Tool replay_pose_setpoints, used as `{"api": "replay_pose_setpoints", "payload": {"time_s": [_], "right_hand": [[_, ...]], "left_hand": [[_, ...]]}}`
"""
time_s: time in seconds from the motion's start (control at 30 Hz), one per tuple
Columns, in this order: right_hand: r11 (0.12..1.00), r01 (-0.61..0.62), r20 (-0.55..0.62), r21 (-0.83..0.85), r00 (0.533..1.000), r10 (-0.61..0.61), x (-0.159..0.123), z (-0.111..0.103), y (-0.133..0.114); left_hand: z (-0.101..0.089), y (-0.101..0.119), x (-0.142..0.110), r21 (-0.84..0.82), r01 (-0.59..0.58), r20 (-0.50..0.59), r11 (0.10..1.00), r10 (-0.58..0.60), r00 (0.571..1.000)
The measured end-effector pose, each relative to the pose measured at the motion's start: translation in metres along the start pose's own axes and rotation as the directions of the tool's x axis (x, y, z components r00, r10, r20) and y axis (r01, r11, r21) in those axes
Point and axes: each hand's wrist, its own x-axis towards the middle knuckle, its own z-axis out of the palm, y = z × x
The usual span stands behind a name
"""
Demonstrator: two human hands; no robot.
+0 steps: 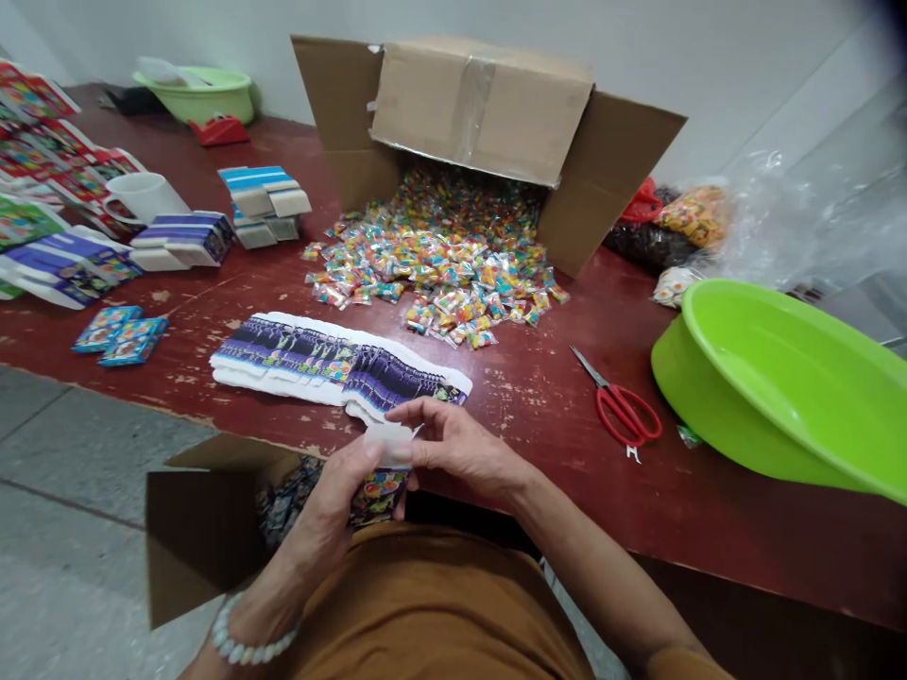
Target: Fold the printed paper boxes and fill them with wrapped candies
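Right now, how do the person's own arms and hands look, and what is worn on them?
The left hand and right hand wear no gloves. A bracelet of pale, rounded beads circles the left wrist; the right wrist is bare. A brown-orange sleeve shows on the right arm, at the bottom edge.

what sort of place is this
Probably a small packing workshop: colourful wrapped packets spill from a cardboard box, flat printed cartons lie fanned out on the worn red table, and the left hand holds a small carton.

Soft light glares off the table [528,387]; edges blur.
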Motion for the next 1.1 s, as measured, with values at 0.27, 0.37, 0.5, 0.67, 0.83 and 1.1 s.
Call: {"api": "replay_pose_setpoints", "payload": {"time_s": [0.27, 0.37, 0.5, 0.67, 0.83, 1.1], "right_hand": [[0.722, 0.44, 0.051, -0.533, 0.869, -0.492, -0.009, 0.005, 0.003], [0.764, 0.351, 0.001, -0.541, 0.909, -0.417, -0.012, 0.008, -0.003], [0.874, 0.304, 0.02, -0.379, 0.947, -0.32, -0.011, 0.008, -0.007], [0.896, 0.357, 0.131, -0.264, 0.934, -0.334, -0.01, 0.004, -0.008], [0.704, 0.435, 0.156, -0.561, 0.891, -0.427, -0.012, 0.003, -0.011], [0.84, 0.166, -0.011, -0.517, 0.98, -0.2, -0.012, 0.001, -0.007]], "left_hand": [[0.001, 0.008, 0.002, -0.167, 0.204, 0.19, 0.965, -0.171, 0.967], [0.001, 0.007, 0.001, -0.174, 0.196, 0.174, 0.965, -0.166, 0.971], [0.0, 0.002, -0.001, -0.189, 0.147, 0.092, 0.971, -0.132, 0.987], [0.005, 0.002, -0.002, -0.182, 0.158, 0.045, 0.971, -0.152, 0.987], [0.006, -0.005, 0.001, -0.152, 0.158, 0.053, 0.976, -0.152, 0.987], [0.003, -0.008, 0.002, -0.129, 0.222, 0.172, 0.967, -0.198, 0.965]]}}
